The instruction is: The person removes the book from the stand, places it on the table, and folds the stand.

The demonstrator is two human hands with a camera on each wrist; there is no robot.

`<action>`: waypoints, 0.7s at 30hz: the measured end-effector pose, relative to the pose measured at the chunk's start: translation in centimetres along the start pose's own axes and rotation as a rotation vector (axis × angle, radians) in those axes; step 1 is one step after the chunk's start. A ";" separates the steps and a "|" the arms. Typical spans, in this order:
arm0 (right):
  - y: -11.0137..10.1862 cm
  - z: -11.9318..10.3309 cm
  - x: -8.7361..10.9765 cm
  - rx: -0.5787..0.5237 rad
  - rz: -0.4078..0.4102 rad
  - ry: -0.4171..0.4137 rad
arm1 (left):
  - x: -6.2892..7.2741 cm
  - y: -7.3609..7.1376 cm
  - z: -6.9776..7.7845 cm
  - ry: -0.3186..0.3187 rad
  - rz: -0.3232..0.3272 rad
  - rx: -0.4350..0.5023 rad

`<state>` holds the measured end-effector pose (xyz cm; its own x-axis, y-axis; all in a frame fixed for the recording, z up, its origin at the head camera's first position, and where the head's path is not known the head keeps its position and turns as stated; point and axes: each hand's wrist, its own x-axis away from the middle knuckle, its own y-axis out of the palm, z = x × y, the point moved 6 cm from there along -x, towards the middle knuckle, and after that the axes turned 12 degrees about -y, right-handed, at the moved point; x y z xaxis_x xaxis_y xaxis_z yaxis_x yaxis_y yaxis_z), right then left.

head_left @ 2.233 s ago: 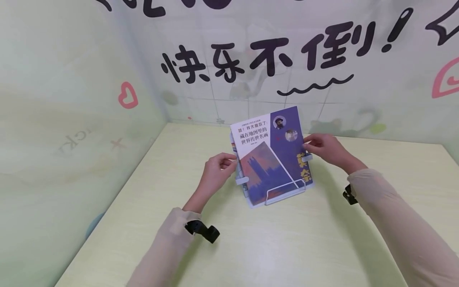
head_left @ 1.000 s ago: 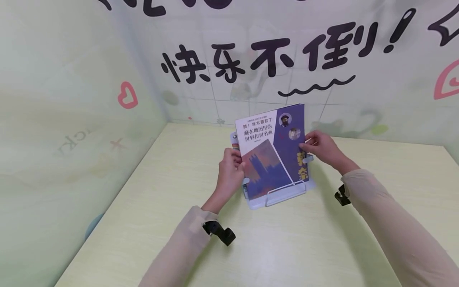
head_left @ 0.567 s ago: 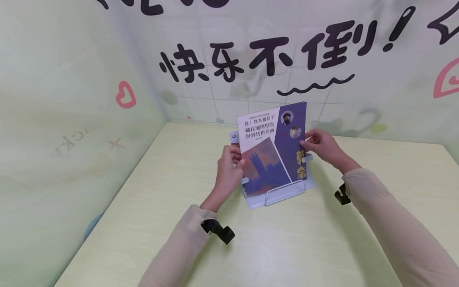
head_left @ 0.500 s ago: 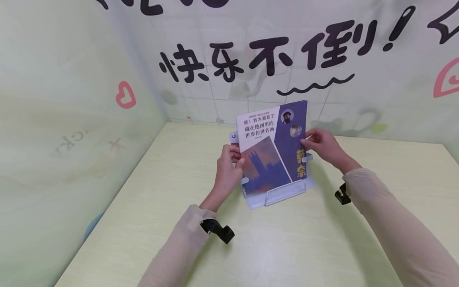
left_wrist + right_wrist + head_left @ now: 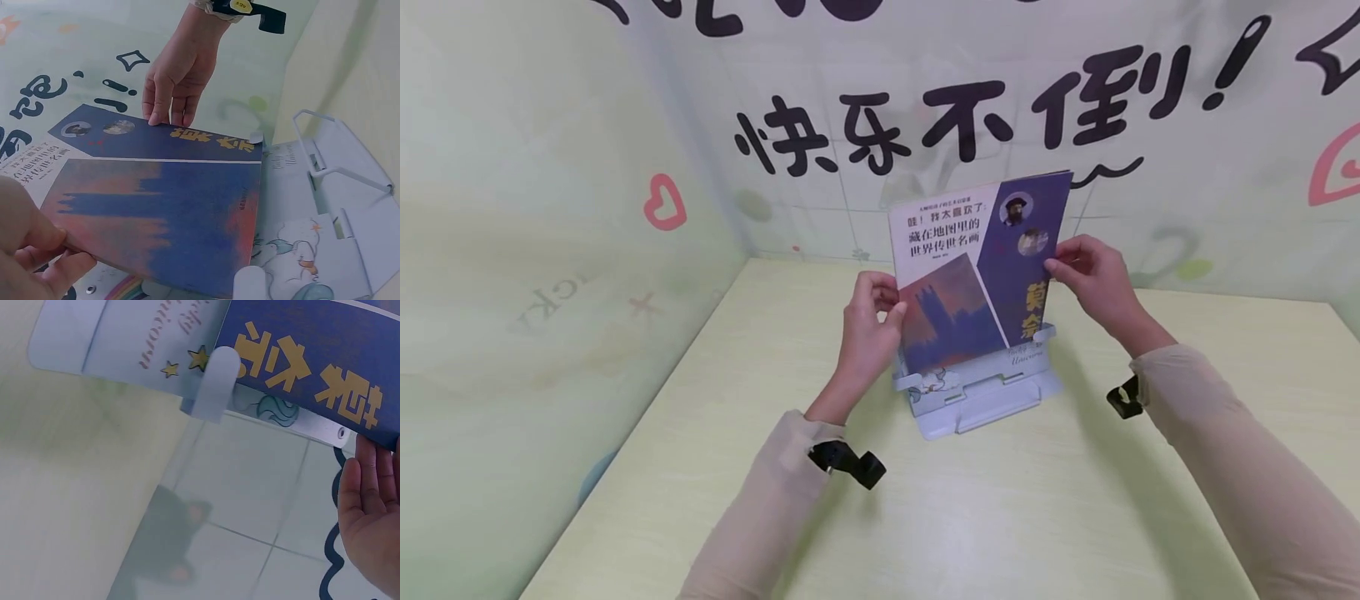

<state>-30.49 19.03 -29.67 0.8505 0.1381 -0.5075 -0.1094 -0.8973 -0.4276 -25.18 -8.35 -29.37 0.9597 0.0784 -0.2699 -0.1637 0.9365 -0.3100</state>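
Observation:
Both hands hold a blue and white book [image 5: 958,267] by its side edges, above a pale book stand [image 5: 985,392]. The left hand [image 5: 868,329] pinches the left edge between thumb and fingers, which the left wrist view shows close up. My right hand [image 5: 1097,279] has its thumb on the cover and its fingers behind the right edge. The book's lower corners still overlap the stand's side clips [image 5: 222,369]. Below the book, the stand's printed back plate [image 5: 290,237] and its wire page holder [image 5: 344,172] show at the front.
The stand is on a light wooden table [image 5: 1000,517]. Behind rises a printed backdrop [image 5: 820,217] with large dark lettering, and a pale side wall [image 5: 550,250] with a pink heart is at the left. Black wrist cameras [image 5: 850,462] sit on both sleeves.
The book has risen up from the stand in both hands, baring the back plate's print below it. Earlier it rested low against the stand's ledge, and the left hand then took its edge.

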 end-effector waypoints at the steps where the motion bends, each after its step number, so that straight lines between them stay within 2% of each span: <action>1: -0.3 -0.4 -0.1 -0.002 0.014 -0.008 | -0.1 -0.1 0.4 0.014 0.004 -0.006; 6: -1.8 -2.3 -0.4 -0.034 0.090 -0.053 | -0.3 -0.7 2.2 0.075 0.012 -0.011; 11: -4.0 -3.4 0.1 -0.043 0.119 -0.070 | 0.0 -0.1 3.7 0.100 -0.026 0.052; 15: -5.9 -3.7 1.1 0.007 0.123 -0.045 | 0.5 1.3 4.4 0.100 -0.075 0.081; 21: -8.7 -3.1 3.2 0.063 0.113 0.008 | 1.3 4.4 4.7 0.094 -0.175 0.111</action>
<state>-25.23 26.04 -25.26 0.8349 0.0338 -0.5494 -0.2369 -0.8788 -0.4142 -23.56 -2.47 -26.76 0.9447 -0.1164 -0.3065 0.0349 0.9652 -0.2591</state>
